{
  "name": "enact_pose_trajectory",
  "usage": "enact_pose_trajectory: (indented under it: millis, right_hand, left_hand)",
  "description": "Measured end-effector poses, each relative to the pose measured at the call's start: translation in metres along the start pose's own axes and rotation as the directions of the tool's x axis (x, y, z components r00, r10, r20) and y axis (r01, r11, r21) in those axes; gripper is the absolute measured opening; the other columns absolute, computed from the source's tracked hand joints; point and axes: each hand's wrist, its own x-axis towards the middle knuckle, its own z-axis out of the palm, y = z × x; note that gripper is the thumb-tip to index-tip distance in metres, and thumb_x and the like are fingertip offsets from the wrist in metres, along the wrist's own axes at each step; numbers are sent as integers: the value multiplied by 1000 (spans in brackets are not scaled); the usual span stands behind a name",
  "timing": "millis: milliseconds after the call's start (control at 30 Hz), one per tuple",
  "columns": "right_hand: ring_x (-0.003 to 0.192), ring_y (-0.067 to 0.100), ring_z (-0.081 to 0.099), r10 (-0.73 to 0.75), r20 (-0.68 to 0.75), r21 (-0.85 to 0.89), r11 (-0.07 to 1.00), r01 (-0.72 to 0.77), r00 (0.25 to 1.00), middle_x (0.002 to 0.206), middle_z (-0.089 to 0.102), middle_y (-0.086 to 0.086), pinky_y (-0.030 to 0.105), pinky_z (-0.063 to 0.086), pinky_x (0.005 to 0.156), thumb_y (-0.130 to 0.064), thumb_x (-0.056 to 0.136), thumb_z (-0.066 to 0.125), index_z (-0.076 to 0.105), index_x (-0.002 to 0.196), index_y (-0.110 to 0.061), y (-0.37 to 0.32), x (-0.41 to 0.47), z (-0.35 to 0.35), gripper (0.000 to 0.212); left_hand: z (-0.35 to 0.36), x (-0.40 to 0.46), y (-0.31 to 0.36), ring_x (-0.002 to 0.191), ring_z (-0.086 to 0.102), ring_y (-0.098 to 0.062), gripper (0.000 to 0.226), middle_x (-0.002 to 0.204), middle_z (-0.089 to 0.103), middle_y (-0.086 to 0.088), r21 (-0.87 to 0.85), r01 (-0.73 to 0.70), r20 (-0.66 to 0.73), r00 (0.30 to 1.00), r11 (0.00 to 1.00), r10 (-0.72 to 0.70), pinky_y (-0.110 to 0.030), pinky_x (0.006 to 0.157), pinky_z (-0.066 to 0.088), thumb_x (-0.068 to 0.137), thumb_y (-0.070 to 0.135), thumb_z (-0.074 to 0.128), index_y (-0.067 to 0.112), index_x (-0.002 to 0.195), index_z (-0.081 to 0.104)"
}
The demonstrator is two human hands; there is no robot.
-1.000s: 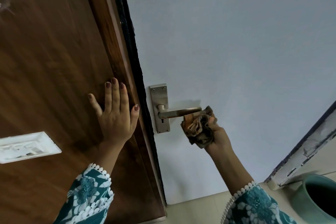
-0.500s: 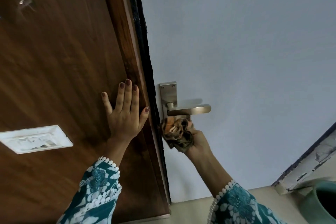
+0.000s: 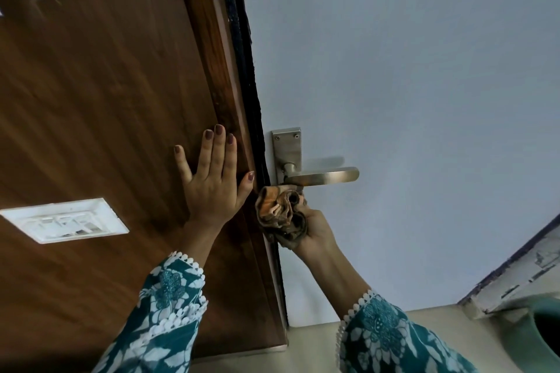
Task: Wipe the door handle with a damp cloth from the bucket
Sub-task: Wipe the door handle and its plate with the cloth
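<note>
A metal lever door handle (image 3: 325,176) with its back plate (image 3: 287,147) sits on a pale blue-white door (image 3: 409,100). My right hand (image 3: 315,232) grips a crumpled brown and orange cloth (image 3: 280,212), pressed against the underside of the handle near its base by the plate. My left hand (image 3: 213,182) lies flat with fingers spread on the brown wooden surface (image 3: 106,100) just left of the door edge. The teal bucket (image 3: 536,333) shows partly at the bottom right corner.
A white switch plate (image 3: 65,219) is set in the wooden panel at left. A dark strip (image 3: 245,54) runs along the door edge. A chipped white frame (image 3: 521,275) slants at lower right above the beige floor (image 3: 312,342).
My right hand with the cloth moved from the lever's free end leftwards to its base below the plate. My left hand stayed flat on the wood. The camera view shifted slightly.
</note>
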Motion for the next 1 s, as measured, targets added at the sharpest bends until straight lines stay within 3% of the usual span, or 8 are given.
enact_pose_trajectory:
  millis: [200,333,500,600,733,833,900,1000]
  right_hand:
    - [62,36,71,-37,-26,37,999,38,999,75,71,25,51,55,61,-9,89,41,72,79,2,-25,-7,-14,34]
    - [70,36,71,-8,-8,-10,1000,8,1000,86,69,26,51,56,68,-4,74,49,60,100,2,-2,4,-4,29]
    - [77,32,68,-103,-65,-367,928,72,993,87,67,19,41,57,75,-3,91,44,63,91,-2,-6,-8,-9,19]
    - [94,31,67,-431,-88,-742,630,229,898,101,69,16,47,54,88,-8,92,52,66,101,-9,-22,-37,-31,17]
    - [88,20,67,-874,31,-953,121,278,485,94,70,1,40,58,76,-17,86,62,64,114,-22,-49,-60,-46,28]
    - [81,7,65,-930,196,-943,-92,319,312,98,68,-3,22,56,72,-13,83,67,65,112,-25,-65,-55,-39,32]
    - [86,4,61,-903,331,-926,-255,280,274,103,66,1,0,41,74,-9,80,70,67,111,-17,-65,-42,-37,32]
    - [87,8,60,-843,464,-881,-408,238,272,98,67,5,-3,36,77,-8,74,76,69,109,-11,-56,-23,-38,35]
  left_hand:
    - [2,1,1,147,-3,-16,69,160,-12,1,17,5,-28,1000,1000,-4,-51,115,-6,97,51,19,14,151,-1]
    - [2,0,1,147,-4,-16,69,160,-13,0,19,6,-19,1000,1000,-6,-52,115,-5,97,51,19,14,151,-1]
    - [0,1,2,147,-4,-16,69,160,-13,1,12,5,-3,1000,1000,-5,-52,115,-6,97,51,20,14,151,-1]
    - [0,-1,3,147,-4,-16,68,160,-12,2,0,15,-6,1000,1000,-15,-51,115,-6,97,50,23,14,151,0]
    - [2,-1,4,147,-1,-16,68,161,-9,2,-7,38,-24,999,999,-38,-51,115,-7,97,48,25,14,151,4]
    - [2,0,4,147,0,-16,67,161,-8,3,-15,37,-39,999,999,-38,-51,115,-6,97,48,25,14,151,5]
    - [3,0,3,147,0,-16,67,161,-7,3,-24,35,-39,999,999,-35,-51,115,-5,97,48,24,14,151,5]
    - [4,-2,2,147,1,-16,67,161,-7,3,-12,28,-49,998,1000,-29,-51,115,-4,97,49,24,14,151,5]
